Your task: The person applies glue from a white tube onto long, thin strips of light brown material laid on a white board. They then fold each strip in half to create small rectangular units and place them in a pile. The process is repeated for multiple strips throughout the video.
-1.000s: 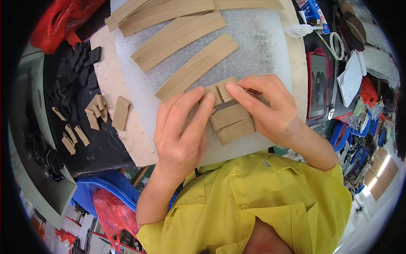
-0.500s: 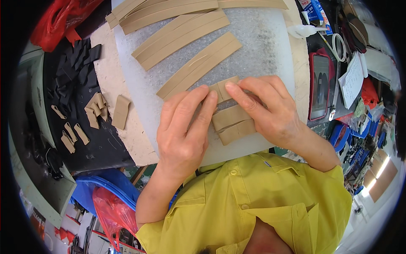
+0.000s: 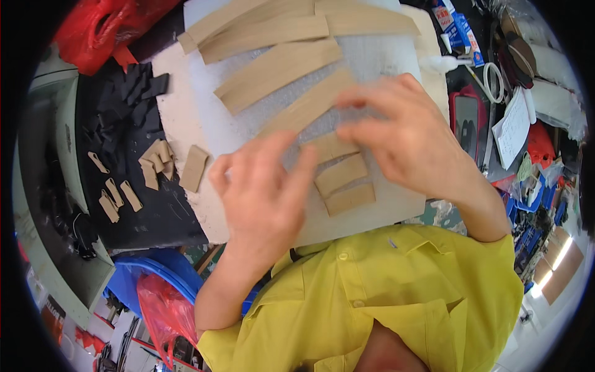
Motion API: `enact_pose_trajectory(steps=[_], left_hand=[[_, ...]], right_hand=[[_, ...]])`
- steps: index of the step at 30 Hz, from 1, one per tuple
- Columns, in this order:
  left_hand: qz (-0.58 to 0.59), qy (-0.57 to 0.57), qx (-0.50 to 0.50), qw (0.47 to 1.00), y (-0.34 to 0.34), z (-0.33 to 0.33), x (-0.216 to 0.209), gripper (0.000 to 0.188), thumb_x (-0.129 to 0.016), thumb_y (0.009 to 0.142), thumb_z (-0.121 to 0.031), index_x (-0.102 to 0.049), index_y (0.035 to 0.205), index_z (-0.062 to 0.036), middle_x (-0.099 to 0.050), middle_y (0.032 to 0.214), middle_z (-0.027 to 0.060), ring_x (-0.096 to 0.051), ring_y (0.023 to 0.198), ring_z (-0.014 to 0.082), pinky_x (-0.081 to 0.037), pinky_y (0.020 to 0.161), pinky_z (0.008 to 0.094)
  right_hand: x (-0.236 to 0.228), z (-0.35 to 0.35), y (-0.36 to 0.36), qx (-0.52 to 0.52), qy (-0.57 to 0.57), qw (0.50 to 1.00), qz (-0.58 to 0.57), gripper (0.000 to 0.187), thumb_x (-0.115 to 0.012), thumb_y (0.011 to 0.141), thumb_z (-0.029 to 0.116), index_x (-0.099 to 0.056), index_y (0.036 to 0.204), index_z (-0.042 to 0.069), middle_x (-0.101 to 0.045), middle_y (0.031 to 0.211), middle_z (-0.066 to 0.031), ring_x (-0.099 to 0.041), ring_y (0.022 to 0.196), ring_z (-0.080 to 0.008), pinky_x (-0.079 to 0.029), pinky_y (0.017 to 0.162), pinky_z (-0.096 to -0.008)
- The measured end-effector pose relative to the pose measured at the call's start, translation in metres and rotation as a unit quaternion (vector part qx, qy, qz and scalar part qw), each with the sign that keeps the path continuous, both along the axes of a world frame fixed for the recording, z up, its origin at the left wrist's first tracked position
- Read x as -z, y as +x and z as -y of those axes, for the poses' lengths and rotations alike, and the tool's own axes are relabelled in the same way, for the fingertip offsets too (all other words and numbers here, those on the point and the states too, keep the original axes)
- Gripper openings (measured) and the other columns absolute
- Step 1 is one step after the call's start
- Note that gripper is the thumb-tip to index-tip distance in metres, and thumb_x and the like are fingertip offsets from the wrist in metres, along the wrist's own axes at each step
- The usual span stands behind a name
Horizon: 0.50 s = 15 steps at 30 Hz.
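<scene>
Nearest, three short tan bands (image 3: 350,199) are laid in rows on a translucent sheet (image 3: 400,201). At either side, the left hand (image 3: 263,192) and right hand (image 3: 403,136) are held apart, fingers parted; contact is obscured by blur. Band alignment is apparently in hand. For lifting the long tan strip (image 3: 310,102) beyond, an edge pinch would be required.

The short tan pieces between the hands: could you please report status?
Left hand, right hand open, contact unclear. Three short tan pieces in a row. Longer strips beyond.
</scene>
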<state>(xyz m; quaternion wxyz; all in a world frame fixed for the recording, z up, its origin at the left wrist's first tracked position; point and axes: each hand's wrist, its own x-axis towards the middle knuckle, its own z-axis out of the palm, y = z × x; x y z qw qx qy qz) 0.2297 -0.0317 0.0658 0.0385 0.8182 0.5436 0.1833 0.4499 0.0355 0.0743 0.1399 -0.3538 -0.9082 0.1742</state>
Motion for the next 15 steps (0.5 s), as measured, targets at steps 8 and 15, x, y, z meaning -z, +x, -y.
enact_pose_trajectory(steps=[8,15], left_hand=[[0.139,0.028,-0.102,0.985,-0.019,-0.002,0.029,0.019,-0.080,0.078,-0.006,-0.070,0.094,-0.0076,-0.066,0.095,0.0067,-0.058,0.084,0.0216,-0.035,0.084,0.0352],[0.267,-0.025,-0.149,0.952,-0.006,-0.020,0.022,0.021,-0.076,0.075,0.005,-0.066,0.092,-0.0034,-0.064,0.081,0.0065,-0.059,0.072,0.0217,-0.045,0.063,0.0331]], right_hand=[[0.034,-0.020,-0.008,0.105,0.070,0.986,-0.105,0.023,-0.074,0.080,0.003,-0.068,0.102,0.006,-0.063,0.101,-0.0079,-0.060,0.092,-0.0301,-0.046,0.085,-0.0408],[0.021,-0.018,-0.014,0.107,0.017,0.991,-0.078,0.026,-0.072,0.078,0.000,-0.065,0.103,0.005,-0.061,0.093,-0.0080,-0.059,0.085,-0.0303,-0.050,0.070,-0.0393]])
